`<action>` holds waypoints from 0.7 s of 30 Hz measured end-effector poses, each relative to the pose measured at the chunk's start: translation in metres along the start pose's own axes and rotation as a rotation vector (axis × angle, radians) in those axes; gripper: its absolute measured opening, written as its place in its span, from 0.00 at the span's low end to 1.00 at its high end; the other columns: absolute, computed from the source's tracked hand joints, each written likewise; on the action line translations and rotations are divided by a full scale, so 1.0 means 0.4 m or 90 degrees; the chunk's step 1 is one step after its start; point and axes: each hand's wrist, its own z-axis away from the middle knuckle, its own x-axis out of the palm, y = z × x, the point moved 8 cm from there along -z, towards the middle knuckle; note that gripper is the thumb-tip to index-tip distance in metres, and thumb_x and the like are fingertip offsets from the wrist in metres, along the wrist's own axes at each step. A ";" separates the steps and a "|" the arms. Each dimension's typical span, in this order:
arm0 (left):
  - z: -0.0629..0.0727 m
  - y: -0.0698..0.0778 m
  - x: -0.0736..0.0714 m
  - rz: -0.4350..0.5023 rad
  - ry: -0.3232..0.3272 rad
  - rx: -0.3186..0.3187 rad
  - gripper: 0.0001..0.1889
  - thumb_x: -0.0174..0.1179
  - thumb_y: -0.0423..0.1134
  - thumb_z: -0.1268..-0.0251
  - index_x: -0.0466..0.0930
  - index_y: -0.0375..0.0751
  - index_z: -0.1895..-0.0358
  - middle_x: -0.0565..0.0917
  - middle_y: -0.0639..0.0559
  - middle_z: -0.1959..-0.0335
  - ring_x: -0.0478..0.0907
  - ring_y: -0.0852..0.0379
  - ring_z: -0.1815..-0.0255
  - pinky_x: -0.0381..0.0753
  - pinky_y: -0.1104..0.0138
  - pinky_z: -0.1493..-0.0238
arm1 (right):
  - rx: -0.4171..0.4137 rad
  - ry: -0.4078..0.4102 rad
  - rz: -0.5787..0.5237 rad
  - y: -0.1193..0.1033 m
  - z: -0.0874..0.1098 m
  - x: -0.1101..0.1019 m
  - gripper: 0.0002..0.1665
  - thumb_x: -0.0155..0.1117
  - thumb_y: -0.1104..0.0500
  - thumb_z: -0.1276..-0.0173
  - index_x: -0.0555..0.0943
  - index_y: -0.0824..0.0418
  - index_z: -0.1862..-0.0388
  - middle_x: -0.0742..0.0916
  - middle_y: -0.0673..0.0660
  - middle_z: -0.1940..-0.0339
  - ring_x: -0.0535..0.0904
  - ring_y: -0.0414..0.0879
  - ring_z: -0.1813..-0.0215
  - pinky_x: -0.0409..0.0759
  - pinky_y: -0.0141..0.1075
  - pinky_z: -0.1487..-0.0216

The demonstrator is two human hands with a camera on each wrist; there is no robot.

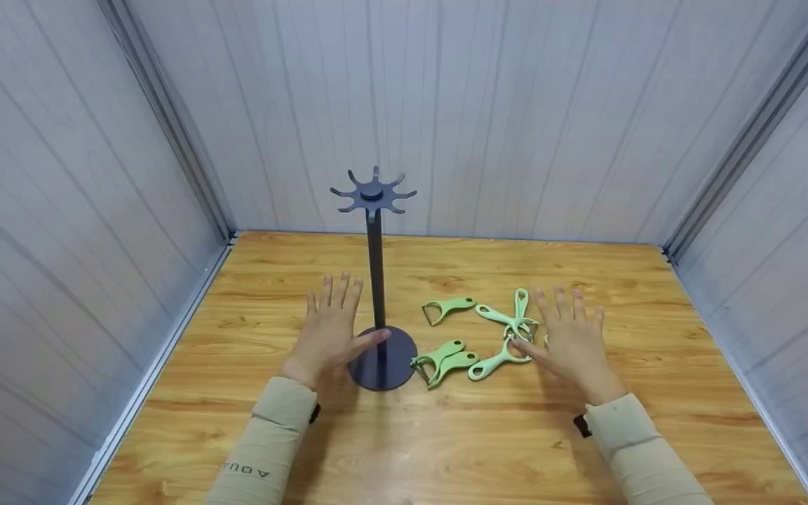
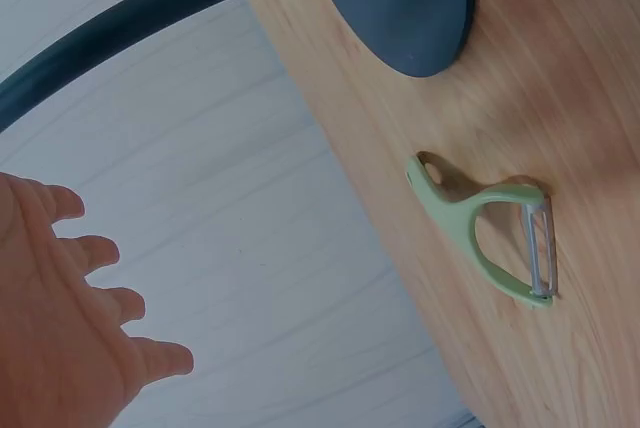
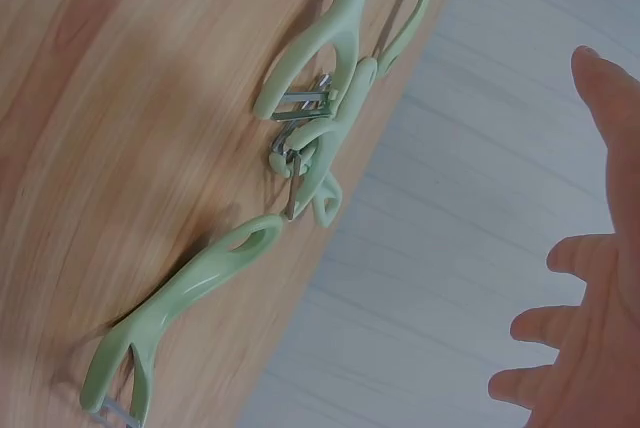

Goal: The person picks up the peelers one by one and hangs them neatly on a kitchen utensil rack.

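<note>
My left hand (image 1: pixel 330 333) is spread with fingers straight, just left of a black stand (image 1: pixel 376 273) whose top is a star of hooks. Its thumb overlaps the stand's round base in the head view. My right hand (image 1: pixel 572 344) is spread too, beside a cluster of pale green peelers (image 1: pixel 495 363), its thumb overlapping one of them. Neither hand holds anything. A pair of overlapping green peelers (image 1: pixel 453 361) lies right of the base, with a single green peeler (image 1: pixel 449 307) behind them. The left wrist view shows one peeler (image 2: pixel 465 218) lying near the base.
A wood-grain table (image 1: pixel 446 449) carries the stand and peelers. Pale panel walls (image 1: pixel 481 119) enclose it at the back and both sides, with metal trim along the edges. The stand's hooked top rises well above the hands in the head view.
</note>
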 end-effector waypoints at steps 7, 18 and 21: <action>-0.008 0.008 -0.008 0.060 -0.005 0.006 0.62 0.61 0.77 0.32 0.45 0.39 0.10 0.44 0.36 0.08 0.34 0.32 0.08 0.38 0.30 0.12 | 0.001 -0.005 -0.028 0.016 0.003 -0.001 0.66 0.66 0.24 0.28 0.52 0.59 0.09 0.55 0.73 0.10 0.46 0.78 0.11 0.40 0.83 0.19; -0.007 0.019 -0.006 0.202 -0.005 0.009 0.57 0.68 0.68 0.29 0.50 0.41 0.10 0.50 0.38 0.09 0.45 0.36 0.08 0.54 0.38 0.11 | 0.010 -0.017 -0.023 0.044 0.010 0.007 0.64 0.70 0.28 0.29 0.55 0.62 0.10 0.62 0.75 0.13 0.56 0.78 0.14 0.49 0.82 0.19; -0.004 0.022 -0.002 0.232 -0.013 0.011 0.56 0.66 0.70 0.28 0.51 0.42 0.10 0.52 0.39 0.09 0.52 0.36 0.10 0.62 0.38 0.14 | 0.012 -0.020 -0.032 0.054 0.014 0.011 0.63 0.73 0.31 0.29 0.56 0.63 0.10 0.64 0.76 0.14 0.57 0.78 0.15 0.49 0.81 0.19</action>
